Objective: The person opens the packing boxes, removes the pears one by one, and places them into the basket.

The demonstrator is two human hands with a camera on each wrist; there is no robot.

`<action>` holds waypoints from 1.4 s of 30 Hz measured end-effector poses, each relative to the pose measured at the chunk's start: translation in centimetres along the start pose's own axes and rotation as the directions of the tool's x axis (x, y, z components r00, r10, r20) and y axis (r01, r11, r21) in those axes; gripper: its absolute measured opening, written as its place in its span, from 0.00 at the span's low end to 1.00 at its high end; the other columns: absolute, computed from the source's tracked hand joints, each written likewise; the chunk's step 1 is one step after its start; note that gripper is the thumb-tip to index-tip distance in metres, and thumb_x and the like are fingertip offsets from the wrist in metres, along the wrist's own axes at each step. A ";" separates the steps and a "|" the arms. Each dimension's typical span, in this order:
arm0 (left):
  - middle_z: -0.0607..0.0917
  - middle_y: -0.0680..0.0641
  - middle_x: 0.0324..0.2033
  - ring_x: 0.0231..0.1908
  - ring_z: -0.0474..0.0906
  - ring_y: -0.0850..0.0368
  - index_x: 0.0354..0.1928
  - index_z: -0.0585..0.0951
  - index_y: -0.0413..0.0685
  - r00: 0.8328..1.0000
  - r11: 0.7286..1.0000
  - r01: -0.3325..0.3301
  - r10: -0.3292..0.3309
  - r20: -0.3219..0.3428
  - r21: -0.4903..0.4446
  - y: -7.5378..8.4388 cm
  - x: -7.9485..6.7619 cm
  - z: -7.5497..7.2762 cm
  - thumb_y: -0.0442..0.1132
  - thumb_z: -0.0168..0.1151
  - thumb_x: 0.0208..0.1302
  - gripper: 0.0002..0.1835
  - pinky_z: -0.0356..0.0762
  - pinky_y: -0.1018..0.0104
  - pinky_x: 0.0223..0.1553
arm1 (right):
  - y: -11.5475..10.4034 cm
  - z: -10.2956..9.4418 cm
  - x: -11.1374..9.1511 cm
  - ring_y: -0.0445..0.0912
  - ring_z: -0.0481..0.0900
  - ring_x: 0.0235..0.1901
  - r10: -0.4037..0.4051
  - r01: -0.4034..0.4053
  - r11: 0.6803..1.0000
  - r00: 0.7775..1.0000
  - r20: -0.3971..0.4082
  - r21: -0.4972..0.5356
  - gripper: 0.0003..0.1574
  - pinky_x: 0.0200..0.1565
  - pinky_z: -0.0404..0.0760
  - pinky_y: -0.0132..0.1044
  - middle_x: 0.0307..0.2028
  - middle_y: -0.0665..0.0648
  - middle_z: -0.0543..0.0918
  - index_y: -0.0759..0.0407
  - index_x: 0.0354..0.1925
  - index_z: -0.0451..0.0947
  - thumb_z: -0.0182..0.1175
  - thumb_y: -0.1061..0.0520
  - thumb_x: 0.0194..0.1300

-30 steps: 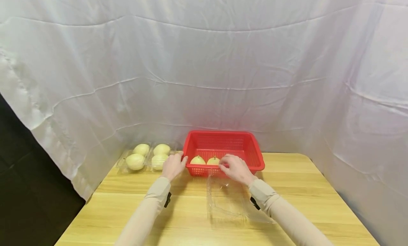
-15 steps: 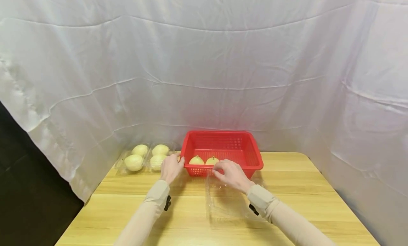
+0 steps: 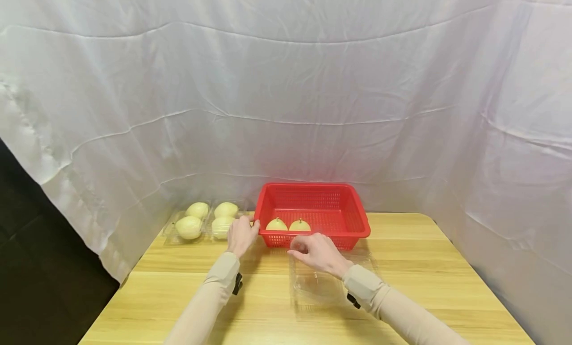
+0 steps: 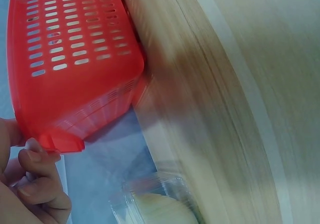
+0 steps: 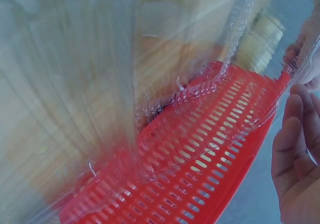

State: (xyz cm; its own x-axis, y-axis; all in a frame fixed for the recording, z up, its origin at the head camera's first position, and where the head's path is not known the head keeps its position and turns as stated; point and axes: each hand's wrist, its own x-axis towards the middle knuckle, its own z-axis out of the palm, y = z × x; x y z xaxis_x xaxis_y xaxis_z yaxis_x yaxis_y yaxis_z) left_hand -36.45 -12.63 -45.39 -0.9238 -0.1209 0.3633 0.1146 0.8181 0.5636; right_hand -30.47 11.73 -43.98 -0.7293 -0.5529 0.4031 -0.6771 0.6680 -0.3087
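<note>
A red plastic basket with slotted walls stands at the back of the table. Two pale yellow pears show just behind its front rim. My left hand grips the basket's front left corner; thumb and fingers pinch the rim in the left wrist view. In front of the basket is a see-through plastic clamshell box. Over it, my right hand has thumb and index finger curled at the plastic's edge. The clear sheet stands raised across the right wrist view, with the fingers right at its edge.
Left of the basket, clear boxes with several pale pears stand close to my left hand. One packed pear also shows in the left wrist view. A light curtain hangs behind the wooden table.
My right hand has come down and toward me, from the basket's front rim to over the clear box, and the plastic has shifted with it. The left hand stays on the basket corner.
</note>
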 end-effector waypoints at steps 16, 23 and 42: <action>0.83 0.49 0.23 0.26 0.80 0.47 0.23 0.83 0.55 0.999 0.997 -0.030 0.031 -0.011 0.070 0.1 0.3 -0.2 0.44 0.56 0.62 0.12 0.72 0.55 0.23 | 0.1 0.7 -1.0 0.28 0.75 0.27 -0.073 0.072 0.997 0.981 0.180 0.015 0.17 0.31 0.74 0.26 0.29 0.35 0.82 0.43 0.42 0.85 0.59 0.37 0.66; 0.81 0.50 0.21 0.25 0.79 0.47 0.23 0.83 0.54 0.999 0.995 -0.037 0.036 0.008 0.089 0.2 0.2 -0.2 0.44 0.56 0.63 0.12 0.71 0.56 0.21 | 0.9 0.3 -2.1 0.28 0.72 0.24 -0.043 0.055 0.997 0.974 0.224 -0.046 0.18 0.27 0.71 0.27 0.23 0.34 0.78 0.43 0.39 0.84 0.61 0.35 0.62; 0.81 0.48 0.20 0.24 0.80 0.44 0.16 0.77 0.54 0.997 0.986 -0.080 0.082 -0.003 0.148 0.4 0.3 -0.3 0.43 0.57 0.62 0.16 0.72 0.55 0.20 | 3.8 -2.3 -6.2 0.31 0.71 0.21 0.074 -0.032 0.990 0.946 0.314 -0.137 0.09 0.24 0.70 0.31 0.19 0.37 0.74 0.46 0.33 0.78 0.65 0.45 0.60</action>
State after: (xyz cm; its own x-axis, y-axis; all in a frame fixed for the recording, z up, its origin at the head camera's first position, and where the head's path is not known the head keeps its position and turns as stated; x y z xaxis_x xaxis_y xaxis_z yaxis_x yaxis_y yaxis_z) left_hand -36.62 -12.48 -44.81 -0.9101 -0.0557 0.4105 0.1329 0.8993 0.4167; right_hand -28.33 18.83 -45.65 -0.7710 -0.6307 0.0880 -0.6339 0.7470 -0.2005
